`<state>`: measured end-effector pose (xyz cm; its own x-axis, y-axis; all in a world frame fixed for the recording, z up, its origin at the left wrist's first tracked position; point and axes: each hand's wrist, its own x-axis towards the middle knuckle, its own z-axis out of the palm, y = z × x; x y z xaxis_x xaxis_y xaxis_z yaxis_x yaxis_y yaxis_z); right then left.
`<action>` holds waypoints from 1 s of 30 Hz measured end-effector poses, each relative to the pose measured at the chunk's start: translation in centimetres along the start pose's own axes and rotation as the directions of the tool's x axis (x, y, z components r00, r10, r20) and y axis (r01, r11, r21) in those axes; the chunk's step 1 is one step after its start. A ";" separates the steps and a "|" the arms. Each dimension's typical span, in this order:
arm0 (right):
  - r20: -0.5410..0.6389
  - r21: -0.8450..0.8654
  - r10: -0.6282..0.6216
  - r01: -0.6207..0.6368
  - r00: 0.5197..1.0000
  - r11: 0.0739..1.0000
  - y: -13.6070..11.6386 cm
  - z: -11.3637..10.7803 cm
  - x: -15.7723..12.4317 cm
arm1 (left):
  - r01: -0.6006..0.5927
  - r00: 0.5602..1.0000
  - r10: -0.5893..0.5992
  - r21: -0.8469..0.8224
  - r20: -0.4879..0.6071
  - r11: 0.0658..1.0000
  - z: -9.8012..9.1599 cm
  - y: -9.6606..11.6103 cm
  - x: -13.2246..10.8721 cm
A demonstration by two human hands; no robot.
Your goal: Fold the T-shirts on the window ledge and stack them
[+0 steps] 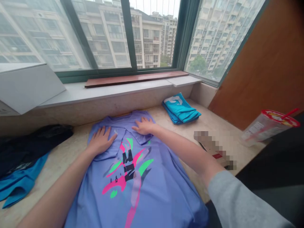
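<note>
Purple T-shirt (pixel 161 193) lies print up on the counter (pixel 71 152), lower end nearest the wearer and running out of frame at the bottom. Step in hand looks like folding, at the sleeve-tucking/smoothing stage: body is full length, not yet folded up. Next move probably calls for pressing the tucked sleeves flat, then lifting a side or the lower end without dragging them loose.

Both arms reach forward, left from bottom left, right from bottom right with a grey sleeve (pixel 239 196) behind the elbow. Left hand (pixel 101 141) palm down on the left sleeve flap (pixel 110 153), fingers apart, thumb out toward the middle; nothing pinched that I can see. Right hand (pixel 144 126) sits slightly farther out, palm down by the other shoulder, fingers spread over the right flap (pixel 142 138); any pinch under the palm, can't tell.

Collar (pixel 121 117) points to the window side. Past the right hand, a folded blue garment (pixel 181 110) sits near the wall.
</note>
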<state>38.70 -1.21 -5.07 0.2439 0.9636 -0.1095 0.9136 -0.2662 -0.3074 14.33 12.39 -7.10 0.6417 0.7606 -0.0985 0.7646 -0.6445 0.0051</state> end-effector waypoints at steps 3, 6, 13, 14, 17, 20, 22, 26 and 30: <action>-0.065 0.004 -0.010 0.010 0.998 1.000 -0.3 1.0 -1.3 | -0.017 1.000 0.018 -0.016 0.005 1.000 -0.8 -0.2 1.2; -0.110 -0.006 -0.049 0.049 0.993 0.999 -0.6 0.5 -1.7 | -0.029 0.999 0.028 -0.042 -0.025 0.999 -2.2 1.3 0.2; -0.295 -0.093 -0.114 0.090 0.949 0.992 0.8 -2.5 -7.3 | -0.293 0.955 0.284 -0.116 -0.090 0.949 -1.9 10.1 -6.0; -0.325 -0.102 -0.087 0.056 0.942 0.993 1.6 -2.5 -8.5 | -0.291 0.955 0.281 -0.134 -0.092 0.947 -1.5 10.9 -6.5; -0.404 -0.108 0.008 -0.057 0.915 0.992 4.6 -1.9 -11.6 | -0.276 0.958 0.259 -0.155 -0.126 0.948 -0.4 12.2 -7.3; -0.457 -0.093 0.080 -0.138 0.886 0.986 6.9 -0.6 -13.0 | -0.274 0.954 0.248 -0.145 -0.171 0.951 0.0 12.2 -7.7; -0.452 -0.094 0.080 -0.137 0.889 0.986 7.6 0.1 -13.2 | -0.304 0.940 0.273 -0.136 -0.207 0.943 0.0 12.1 -7.9; -0.434 -0.142 0.028 -0.099 0.900 0.985 7.1 0.6 -12.8 | -0.433 0.890 0.400 -0.131 -0.219 0.892 -0.1 12.1 -8.1; -0.454 -0.146 0.048 -0.127 0.890 0.981 6.6 0.2 -12.6 | -0.448 0.888 0.423 -0.131 -0.181 0.885 -0.2 12.2 -8.0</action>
<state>41.54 -15.15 -5.91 0.4085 0.8559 0.3171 0.9127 -0.3801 -0.1498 18.56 -1.56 -6.10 0.9038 0.4173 0.0945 0.3970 -0.9003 0.1785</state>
